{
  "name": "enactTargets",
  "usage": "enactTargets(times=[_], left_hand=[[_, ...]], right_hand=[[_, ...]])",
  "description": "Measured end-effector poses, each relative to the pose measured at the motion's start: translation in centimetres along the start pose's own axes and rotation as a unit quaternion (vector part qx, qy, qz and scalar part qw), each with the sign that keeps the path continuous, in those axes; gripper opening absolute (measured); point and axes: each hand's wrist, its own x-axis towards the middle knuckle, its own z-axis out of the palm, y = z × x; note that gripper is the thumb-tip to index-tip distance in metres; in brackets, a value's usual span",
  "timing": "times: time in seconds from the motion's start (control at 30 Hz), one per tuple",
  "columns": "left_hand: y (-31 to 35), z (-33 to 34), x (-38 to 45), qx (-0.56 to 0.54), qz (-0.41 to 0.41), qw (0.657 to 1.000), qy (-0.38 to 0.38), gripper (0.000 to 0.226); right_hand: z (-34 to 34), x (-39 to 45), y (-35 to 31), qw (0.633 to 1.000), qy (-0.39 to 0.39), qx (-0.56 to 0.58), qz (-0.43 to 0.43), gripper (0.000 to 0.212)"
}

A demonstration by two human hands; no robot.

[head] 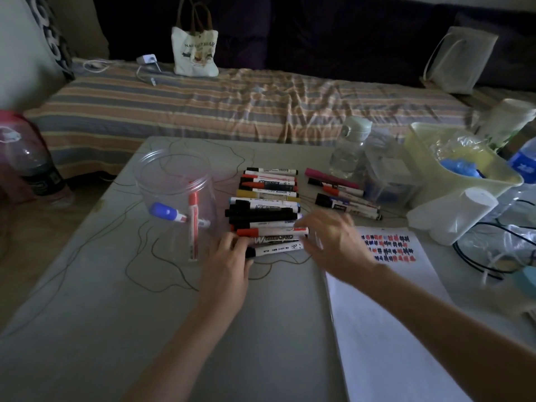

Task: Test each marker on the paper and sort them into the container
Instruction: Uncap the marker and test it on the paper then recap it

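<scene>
Far left, off the table: a dark bottle with a pink top, idle on the floor.

Left of centre: our clear container, holding a red marker propped upright and a blue-capped marker lying slantwise; we take these for tested ones, already sorted.

Centre: the marker pile, stacked in a rough row within reach, presumably awaiting testing.

At its near end: our left hand, fingers curled onto the nearest black-capped marker, seemingly steadying it; whether they truly pinch it we cannot tell.

Just right: our right hand, blurred, fingers spread over the markers' other ends, likely gathering one.

Right: the paper, test scribbles at its top, kept close for quick marks.

Far right: a water bottle, a pale bin.
</scene>
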Motion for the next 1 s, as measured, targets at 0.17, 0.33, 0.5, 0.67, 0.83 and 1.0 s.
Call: enactTargets(times=[0.17, 0.33, 0.5, 0.67, 0.83, 1.0], left_hand=[[0.5, 0.0, 0.0, -0.063, -0.032, 0.997, -0.031, 0.02], [3.5, -2.2, 0.2, -0.273, -0.103, 0.956, -0.028, 0.016], [7.5, -4.1, 0.1, -0.537, -0.277, 0.793, -0.076, 0.006], [9.1, -4.7, -0.4, -0.705, -0.279, 0.639, -0.129, 0.025], [10.6, -4.6, -0.7, -0.701, -0.283, 0.649, -0.082, 0.02], [8.4, -4.5, 1.0, -0.633, -0.308, 0.71, -0.002, 0.009]], right_hand=[[1.5, -2.1, -3.3, 0.999, -0.03, -0.018, -0.01, 0.037], [-0.4, -2.5, -4.1, 0.999, -0.022, 0.046, 0.019, 0.027], [-4.2, -4.7, -6.1, 0.976, -0.035, 0.187, 0.102, 0.018], [-6.1, -6.3, -7.6, 0.902, -0.073, 0.348, 0.245, 0.022], [-7.4, -7.8, -8.7, 0.91, -0.008, 0.332, 0.248, 0.026], [-8.0, -10.5, -6.8, 0.95, 0.067, 0.181, 0.245, 0.013]])
